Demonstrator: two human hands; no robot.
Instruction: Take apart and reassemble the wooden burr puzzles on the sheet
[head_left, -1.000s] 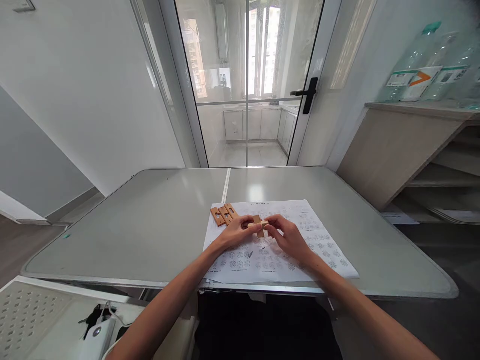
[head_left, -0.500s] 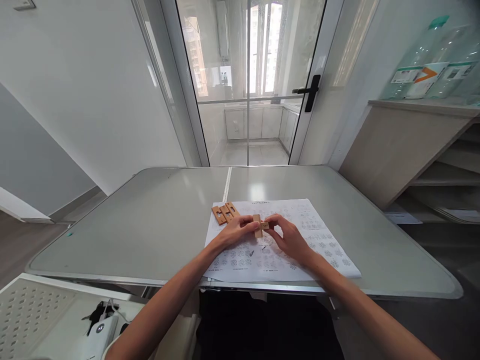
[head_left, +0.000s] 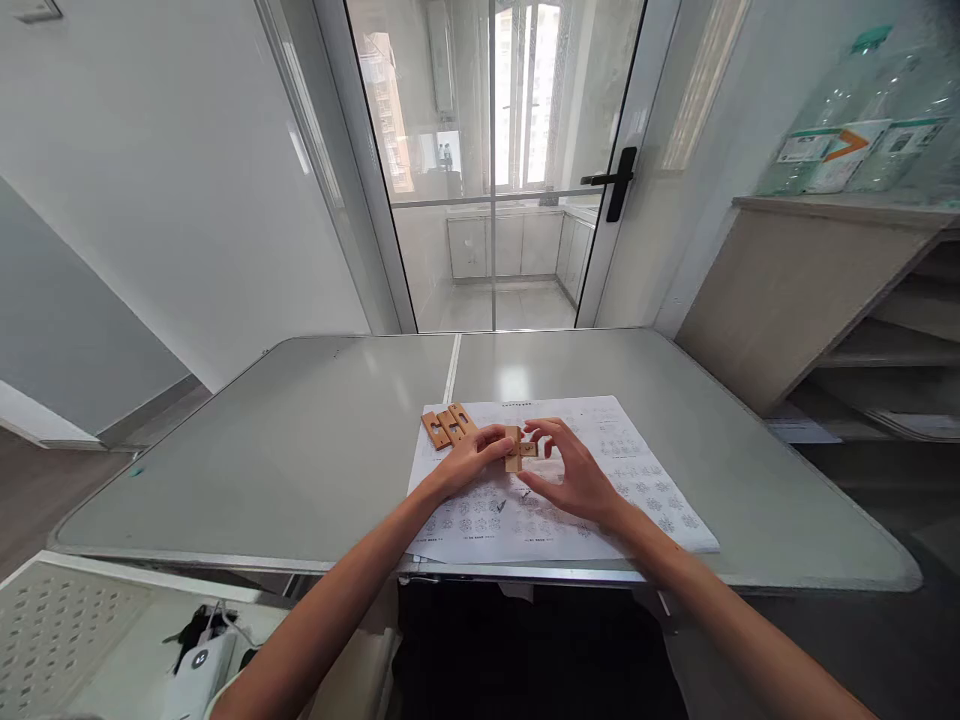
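Observation:
My left hand (head_left: 474,455) grips two light wooden puzzle pieces (head_left: 513,462) that cross each other, one upright and a short end (head_left: 529,450) sticking out to the right. Around that short end, my right hand (head_left: 574,475) is spread, thumb below and fingers above, holding nothing. Whether its fingertips touch the wood I cannot tell. Several notched wooden pieces (head_left: 450,428) lie side by side just beyond my left hand. Beneath both hands is a printed paper sheet (head_left: 652,500) covered in small line drawings.
The paper lies on a grey-green table (head_left: 300,450) with a metal edge. At lower left, a white perforated surface (head_left: 67,620) holds keys (head_left: 193,630) and a white device (head_left: 201,675). Clear plastic bottles (head_left: 855,120) stand on a shelf unit at right. A glass door (head_left: 450,250) stands behind.
My right hand has let go of the short wooden end and opened, its thumb dropping away. The left hand keeps its hold. The camera view shifted very slightly.

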